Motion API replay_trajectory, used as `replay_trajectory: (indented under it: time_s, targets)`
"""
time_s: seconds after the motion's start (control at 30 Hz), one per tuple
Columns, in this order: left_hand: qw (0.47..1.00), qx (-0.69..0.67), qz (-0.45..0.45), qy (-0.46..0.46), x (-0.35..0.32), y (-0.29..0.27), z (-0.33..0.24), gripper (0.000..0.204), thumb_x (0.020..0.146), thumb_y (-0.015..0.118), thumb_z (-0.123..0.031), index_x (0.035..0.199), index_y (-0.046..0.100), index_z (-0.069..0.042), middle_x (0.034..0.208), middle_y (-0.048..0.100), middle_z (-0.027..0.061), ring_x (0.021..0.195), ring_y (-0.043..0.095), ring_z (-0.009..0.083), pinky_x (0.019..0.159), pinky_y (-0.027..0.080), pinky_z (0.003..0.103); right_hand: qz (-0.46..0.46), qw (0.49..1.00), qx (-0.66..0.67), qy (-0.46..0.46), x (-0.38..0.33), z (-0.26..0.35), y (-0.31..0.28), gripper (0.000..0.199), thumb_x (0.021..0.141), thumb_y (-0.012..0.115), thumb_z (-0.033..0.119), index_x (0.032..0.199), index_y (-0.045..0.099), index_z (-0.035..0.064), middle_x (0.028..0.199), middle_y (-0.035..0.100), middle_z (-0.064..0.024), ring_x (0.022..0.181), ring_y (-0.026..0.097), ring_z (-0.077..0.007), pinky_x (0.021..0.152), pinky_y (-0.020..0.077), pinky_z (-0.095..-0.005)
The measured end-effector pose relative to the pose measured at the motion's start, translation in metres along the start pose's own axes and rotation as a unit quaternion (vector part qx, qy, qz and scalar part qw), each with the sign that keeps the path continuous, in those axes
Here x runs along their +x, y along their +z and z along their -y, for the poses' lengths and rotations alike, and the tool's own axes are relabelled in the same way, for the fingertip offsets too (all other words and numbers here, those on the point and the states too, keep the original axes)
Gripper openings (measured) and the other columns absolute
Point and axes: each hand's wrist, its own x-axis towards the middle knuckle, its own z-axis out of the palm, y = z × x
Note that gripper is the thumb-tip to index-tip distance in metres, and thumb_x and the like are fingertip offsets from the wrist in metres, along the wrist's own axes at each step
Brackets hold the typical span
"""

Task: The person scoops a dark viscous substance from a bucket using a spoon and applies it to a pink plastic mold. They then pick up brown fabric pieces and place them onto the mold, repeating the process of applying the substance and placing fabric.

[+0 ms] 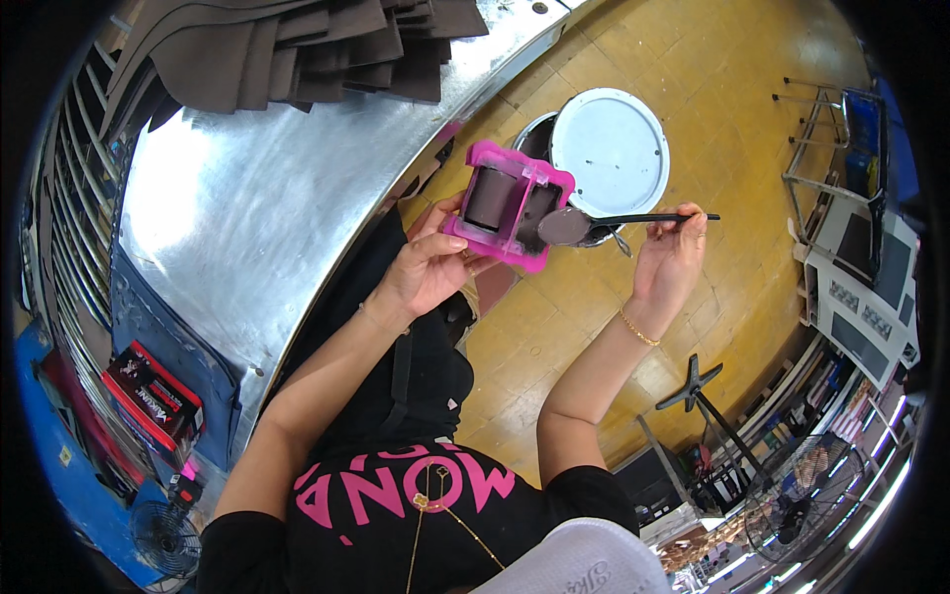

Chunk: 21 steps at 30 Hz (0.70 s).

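My left hand (426, 265) grips a bright pink, wavy-edged mould (532, 263) by its near left corner and holds it up tilted. A divider splits the mould into two compartments. Smooth dark brown material shows in the left one; the right one looks dark and smeared. Between the fingertips of my right hand (673, 259) is the thin handle of a black spoon (564, 227). Its bowl, loaded with dark brown-grey paste, is at the mould's right edge; I cannot tell whether they touch. Behind both stands a bucket (534, 134), partly hidden, with a pale round lid (611, 153) lying across it.
On the left is a shiny metal table (237, 218), with stacked dark brown sheets (287, 49) at its far end. A red-and-black box (153, 396) lies near its left side. At right are a metal-legged stool (826, 129), a fan (802, 495) and a star-shaped stand (693, 384).
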Motion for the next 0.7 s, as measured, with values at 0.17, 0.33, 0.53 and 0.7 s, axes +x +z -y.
replay_trajectory:
  time_s: [0.17,0.33,0.53,0.7]
  targets:
    - [1.0,-0.005,0.002,-0.004,0.011,-0.002,0.004,0.064,0.078,0.057,-0.002,0.138,0.039,-0.017,0.132,0.05,0.0095,0.122,0.05,0.0261,0.107,0.036,0.048,-0.054,0.998,0.028,-0.004,0.004,0.003,-0.016,0.028,0.096,0.054,0.034,0.095,0.056,0.0067,0.082,0.053,-0.0001,0.076,0.049,-0.0095,0.071,0.0365,-0.0248]
    - [1.0,-0.012,-0.003,-0.01,0.015,-0.008,0.001,0.063,0.079,0.056,0.0,0.137,0.039,-0.017,0.132,0.051,0.0094,0.122,0.05,0.0257,0.107,0.037,0.048,-0.091,0.995,-0.029,-0.035,0.006,0.006,-0.041,0.027,0.096,0.054,0.034,0.096,0.056,0.0072,0.083,0.053,0.0005,0.075,0.05,-0.0095,0.071,0.0372,-0.0247]
    - [0.999,-0.005,-0.044,0.018,0.009,-0.021,-0.005,0.058,0.079,0.054,0.0,0.134,0.041,-0.017,0.131,0.051,0.0097,0.12,0.052,0.0259,0.107,0.035,0.05,-0.148,0.901,-0.4,-0.079,0.011,-0.051,-0.054,0.041,0.101,0.042,0.037,0.092,0.061,0.0029,0.075,0.056,-0.0041,0.077,0.055,-0.0161,0.074,0.0424,-0.0294]
    - [0.998,0.018,-0.049,0.024,0.006,-0.029,-0.011,0.059,0.079,0.053,0.0,0.134,0.04,-0.016,0.132,0.051,0.0102,0.118,0.053,0.0261,0.108,0.034,0.05,-0.043,0.7,-0.702,-0.127,0.013,-0.167,-0.078,0.017,0.094,0.054,0.023,0.099,0.068,0.0145,0.088,0.068,-0.0061,0.085,0.057,-0.0237,0.077,0.0302,-0.0395]
